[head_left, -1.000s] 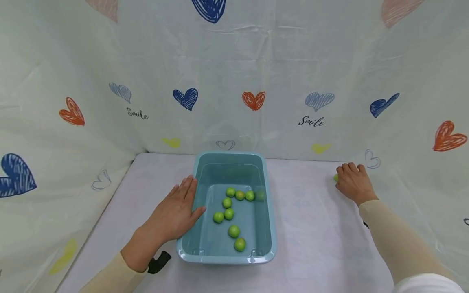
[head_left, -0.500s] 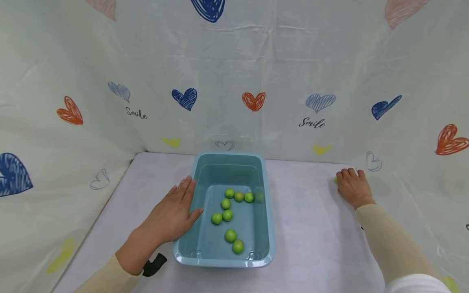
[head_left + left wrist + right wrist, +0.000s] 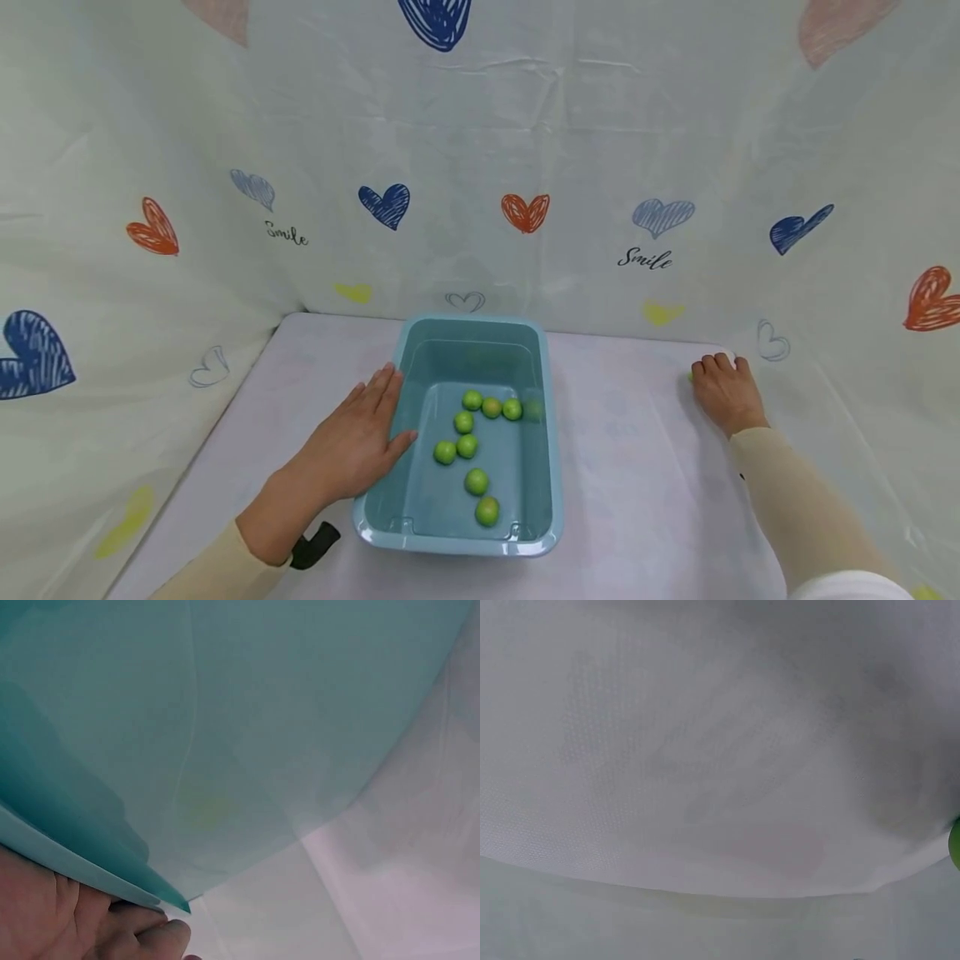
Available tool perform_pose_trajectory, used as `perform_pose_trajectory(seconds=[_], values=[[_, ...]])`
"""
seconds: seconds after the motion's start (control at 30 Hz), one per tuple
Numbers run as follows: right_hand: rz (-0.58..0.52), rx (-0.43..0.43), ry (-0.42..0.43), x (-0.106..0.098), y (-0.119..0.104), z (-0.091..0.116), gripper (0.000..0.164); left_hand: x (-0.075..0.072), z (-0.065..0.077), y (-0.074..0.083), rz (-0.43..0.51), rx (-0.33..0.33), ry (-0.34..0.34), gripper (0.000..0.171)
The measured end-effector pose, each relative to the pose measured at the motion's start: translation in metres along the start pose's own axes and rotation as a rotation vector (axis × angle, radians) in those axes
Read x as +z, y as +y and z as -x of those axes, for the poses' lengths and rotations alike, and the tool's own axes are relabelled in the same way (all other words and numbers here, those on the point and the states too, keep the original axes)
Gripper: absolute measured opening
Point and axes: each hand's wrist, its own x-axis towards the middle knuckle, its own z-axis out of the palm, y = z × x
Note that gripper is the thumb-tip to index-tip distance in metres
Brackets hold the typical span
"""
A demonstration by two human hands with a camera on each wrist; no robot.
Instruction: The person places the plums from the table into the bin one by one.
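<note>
A light blue plastic tub [image 3: 456,543] stands on the white-covered table. Inside it lie several small round green fruits [image 3: 476,482] like limes. My left hand [image 3: 348,446] rests flat along the tub's left rim, fingers straight, with the thumb reaching over the inner side. In the left wrist view, part of that hand [image 3: 97,915] lies against the rim. At the far right of the table, my right hand [image 3: 727,392] curls its fingers over another green fruit [image 3: 691,377], mostly hidden beneath them. A sliver of green fruit [image 3: 955,844] shows at the right wrist view's edge.
A pale curtain [image 3: 465,125] printed with hearts rises behind the table and along both sides. The table's back edge runs just behind the tub and the right hand. White cloth [image 3: 622,467] lies between tub and right arm.
The right hand stays at the far right, shifting only slightly, with less of the green fruit showing. The two nearest fruits in the tub have shifted slightly. The left hand keeps its place on the rim.
</note>
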Motion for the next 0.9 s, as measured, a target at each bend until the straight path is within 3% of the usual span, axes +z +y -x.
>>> perform_pose_trajectory(seconds=[0.43, 0.6, 0.77, 0.9], values=[[-0.029, 0.035, 0.065, 0.005, 0.001, 0.003, 0.013, -0.001, 0.0, 0.002, -0.01, -0.001, 0.006, 0.084], [-0.034, 0.051, 0.054, 0.007, 0.001, 0.0, 0.011, -0.001, 0.0, 0.002, -0.013, 0.005, 0.009, 0.084], [-0.035, 0.094, 0.034, 0.01, -0.003, -0.006, 0.015, 0.0, 0.001, 0.002, -0.011, -0.002, 0.002, 0.084], [-0.048, 0.13, 0.068, 0.01, -0.005, -0.008, 0.014, 0.0, 0.001, 0.002, -0.011, -0.01, -0.005, 0.084]])
